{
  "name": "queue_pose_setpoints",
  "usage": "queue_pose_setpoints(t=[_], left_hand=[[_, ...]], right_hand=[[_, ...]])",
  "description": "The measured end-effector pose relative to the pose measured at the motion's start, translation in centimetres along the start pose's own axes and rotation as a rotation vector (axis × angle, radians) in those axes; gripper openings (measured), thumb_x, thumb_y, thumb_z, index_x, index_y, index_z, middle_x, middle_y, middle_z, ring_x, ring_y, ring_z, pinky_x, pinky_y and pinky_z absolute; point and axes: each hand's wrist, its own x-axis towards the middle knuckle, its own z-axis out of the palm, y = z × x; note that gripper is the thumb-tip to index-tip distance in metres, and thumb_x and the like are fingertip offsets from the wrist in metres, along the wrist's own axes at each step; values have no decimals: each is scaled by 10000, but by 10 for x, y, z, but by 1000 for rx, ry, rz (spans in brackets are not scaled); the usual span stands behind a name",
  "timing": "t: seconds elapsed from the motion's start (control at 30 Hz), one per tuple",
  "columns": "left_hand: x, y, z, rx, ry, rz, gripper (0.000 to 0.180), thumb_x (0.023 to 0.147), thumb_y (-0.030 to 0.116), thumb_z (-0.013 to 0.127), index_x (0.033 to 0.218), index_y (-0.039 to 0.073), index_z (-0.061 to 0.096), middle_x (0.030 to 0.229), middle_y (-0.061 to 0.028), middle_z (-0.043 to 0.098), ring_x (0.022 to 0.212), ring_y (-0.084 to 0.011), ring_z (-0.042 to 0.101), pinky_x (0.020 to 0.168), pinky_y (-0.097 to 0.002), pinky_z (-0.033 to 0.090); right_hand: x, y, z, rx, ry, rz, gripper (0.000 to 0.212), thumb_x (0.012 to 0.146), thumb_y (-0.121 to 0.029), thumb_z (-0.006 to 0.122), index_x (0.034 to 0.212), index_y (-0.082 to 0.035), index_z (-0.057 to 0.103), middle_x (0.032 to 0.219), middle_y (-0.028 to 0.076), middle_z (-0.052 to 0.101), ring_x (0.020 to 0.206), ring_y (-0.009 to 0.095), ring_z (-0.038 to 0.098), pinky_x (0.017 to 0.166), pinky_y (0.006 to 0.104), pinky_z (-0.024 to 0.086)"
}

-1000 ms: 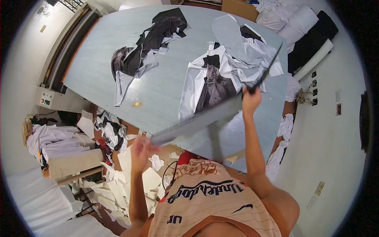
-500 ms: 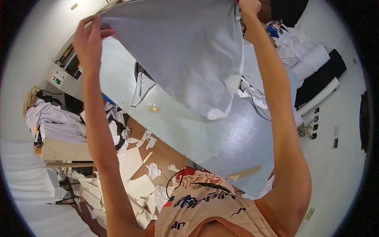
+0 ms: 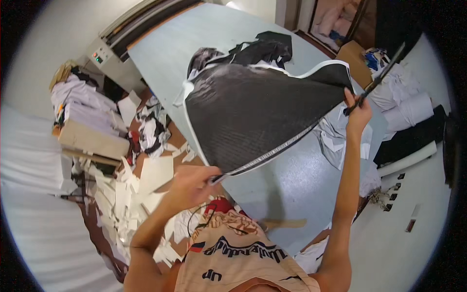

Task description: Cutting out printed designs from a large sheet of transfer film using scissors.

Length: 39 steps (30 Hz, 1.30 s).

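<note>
A large black fabric panel (image 3: 258, 107) with pale edges and a light printed strip along its near border is stretched between my hands above the table. My left hand (image 3: 192, 185) pinches the panel's near left corner, fingers closed. At the panel's right corner, my right hand (image 3: 359, 117) grips the edge with its fingers. The same hand also holds dark long-bladed scissors (image 3: 386, 73), their blades pointing up and to the right. Under and behind the panel, a heap of black fabric pieces (image 3: 272, 46) lies on the table.
The light blue table (image 3: 292, 190) fills the middle. White fabric pieces (image 3: 333, 141) lie at its right. Paper scraps (image 3: 126, 199) litter the floor at left, near a stack of white cloth (image 3: 82, 107). A machine control box (image 3: 101, 56) stands at the far left; rolls (image 3: 408, 114) lie at right.
Both hands have come down, the left much nearer to my body. The panel, raised with its pale grey side showing before, is now lower and spread with its black side up.
</note>
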Motion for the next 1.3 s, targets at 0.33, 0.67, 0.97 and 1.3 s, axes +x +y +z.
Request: queue_pose_setpoints(t=[0.33, 0.67, 0.97, 1.3], left_hand=[[-127, -37, 356, -40, -200, -160, 122, 952, 189, 718, 995, 81, 680, 725, -133, 675, 636, -344, 679, 565, -438, 526], [-111, -103, 421, -48, -215, -413, 417, 933, 389, 749, 1218, 93, 677, 1268, -168, 700, 1163, -381, 664, 976, -488, 537], [-71, -348, 344, 479, 43, -433, 728, 935, 394, 744, 1508, 31, 482, 1498, -396, 441, 1390, -531, 446, 1155, -574, 384], [-103, -542, 298, 895, -564, -462, 837, 1008, 750, 340, 1689, 297, 165, 1755, -158, 106, 1585, -475, 123, 1171, -758, 205]], right_hand=[[-87, 243, -158, -725, 207, 252, 358, 793, -304, 871, 808, 21, 721, 752, 125, 727, 674, 269, 661, 680, 409, 506], [-285, 255, -238, -941, 64, 397, 261, 802, -185, 752, 972, 11, 724, 940, 213, 743, 850, 424, 693, 806, 488, 523], [-459, 131, -208, -853, 212, 560, 224, 834, -100, 737, 1015, 9, 661, 867, 204, 686, 770, 377, 649, 748, 434, 517], [-457, 116, -209, -919, 161, 692, 264, 870, -36, 723, 1124, 1, 658, 877, 196, 710, 799, 321, 704, 767, 400, 533]])
